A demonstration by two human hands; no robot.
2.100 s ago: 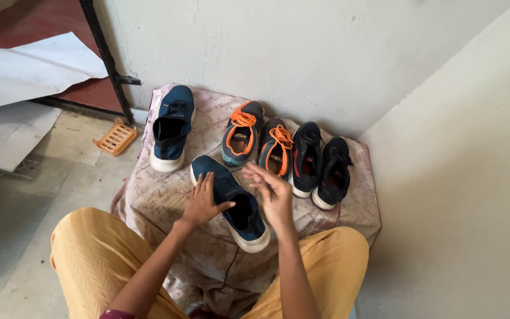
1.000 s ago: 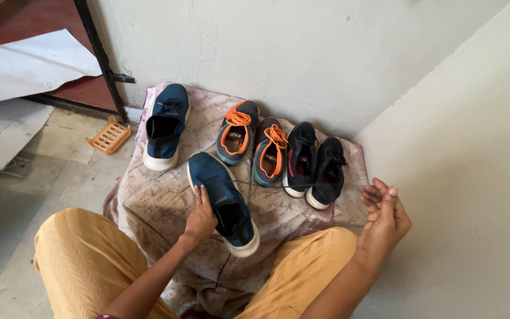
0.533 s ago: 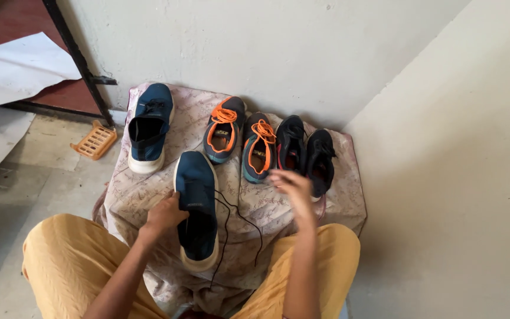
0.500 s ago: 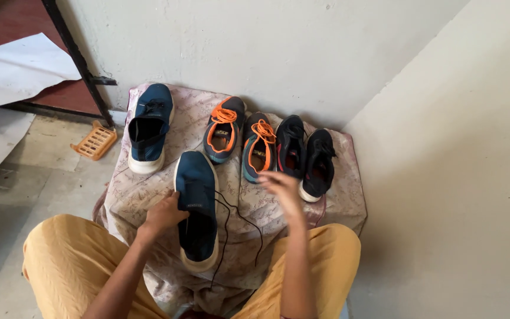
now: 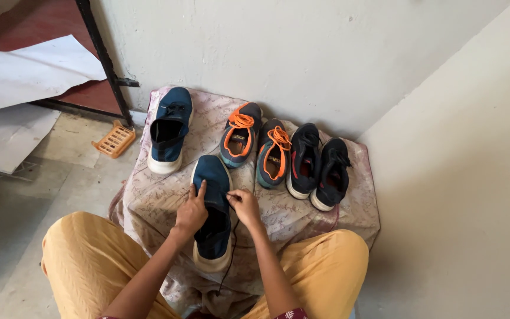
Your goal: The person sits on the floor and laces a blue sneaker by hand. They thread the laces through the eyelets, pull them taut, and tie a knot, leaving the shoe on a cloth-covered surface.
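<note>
Near the front edge of the patterned cloth, the left hand is resting flat, fingers spread, on the side of a navy shoe, while the right hand is pinching its thin black lace at the other side. Farther back, a matching navy shoe is sitting at the cloth's far left corner, with orange-laced shoes and black shoes lining the far edge by the wall.

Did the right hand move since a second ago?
Yes. The right hand came in from out by the side wall to the blue shoe, now pinching its black lace.
</note>
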